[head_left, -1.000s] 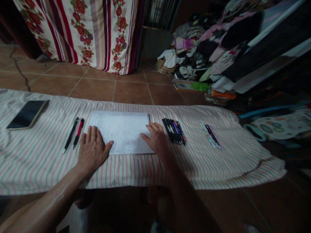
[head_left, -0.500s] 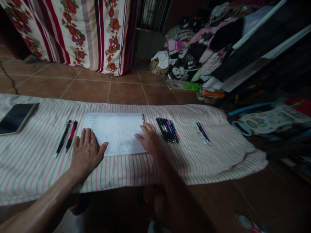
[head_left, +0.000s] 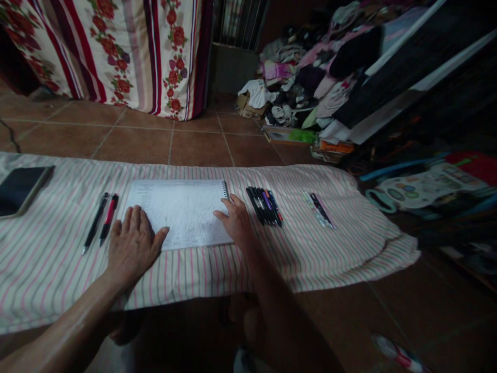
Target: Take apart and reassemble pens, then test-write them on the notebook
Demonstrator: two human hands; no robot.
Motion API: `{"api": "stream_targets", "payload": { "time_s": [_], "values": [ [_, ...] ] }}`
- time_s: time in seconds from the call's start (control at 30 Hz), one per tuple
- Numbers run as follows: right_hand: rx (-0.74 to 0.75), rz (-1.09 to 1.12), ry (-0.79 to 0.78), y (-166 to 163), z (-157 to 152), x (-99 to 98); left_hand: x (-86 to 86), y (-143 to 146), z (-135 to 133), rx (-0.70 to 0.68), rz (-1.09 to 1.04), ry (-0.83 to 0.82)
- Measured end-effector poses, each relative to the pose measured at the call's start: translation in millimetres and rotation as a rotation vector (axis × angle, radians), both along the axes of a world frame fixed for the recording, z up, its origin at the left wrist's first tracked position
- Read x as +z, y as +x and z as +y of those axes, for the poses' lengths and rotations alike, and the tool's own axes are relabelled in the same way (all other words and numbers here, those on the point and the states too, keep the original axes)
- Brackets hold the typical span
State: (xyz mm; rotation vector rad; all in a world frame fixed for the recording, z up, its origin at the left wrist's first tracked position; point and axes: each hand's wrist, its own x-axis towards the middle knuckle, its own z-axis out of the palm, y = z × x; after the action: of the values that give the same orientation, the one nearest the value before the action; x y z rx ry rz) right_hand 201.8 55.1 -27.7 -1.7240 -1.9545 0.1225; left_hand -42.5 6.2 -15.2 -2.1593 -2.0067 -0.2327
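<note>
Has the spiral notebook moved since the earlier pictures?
No: the spiral notebook shows no visible shift against the striped cloth; only the view shifted.

I'm standing in a home, by the look of it: a flowered curtain [head_left: 140, 62] hangs above brown tiles [head_left: 135, 140] in the upper left of the frame, clothes [head_left: 281, 71] lie heaped near a box [head_left: 250, 110] toward the upper right, and striped cloth [head_left: 202, 274] spreads across the middle.

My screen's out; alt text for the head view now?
A person's left hand and right hand rest on opposite sides of a spiral notebook on a striped cloth. Two pens and a phone lie to its left; a row of pens and a smaller set to its right.
</note>
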Motion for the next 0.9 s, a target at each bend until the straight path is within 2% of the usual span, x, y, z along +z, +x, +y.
{"api": "stream_targets", "payload": {
  "time_s": [0.27,0.5,0.9],
  "values": [
    [0.008,-0.006,0.022,6,1,-1.9,-0.3,-2,1,0.004,0.019,0.012],
    [-0.072,-0.060,-0.016,15,0,2.8,0.1,-2,0,-0.004,0.031,0.007],
    [-0.094,-0.117,-0.031,11,1,5.6,3.3,1,0,0.004,0.018,0.005]
  ]
}}
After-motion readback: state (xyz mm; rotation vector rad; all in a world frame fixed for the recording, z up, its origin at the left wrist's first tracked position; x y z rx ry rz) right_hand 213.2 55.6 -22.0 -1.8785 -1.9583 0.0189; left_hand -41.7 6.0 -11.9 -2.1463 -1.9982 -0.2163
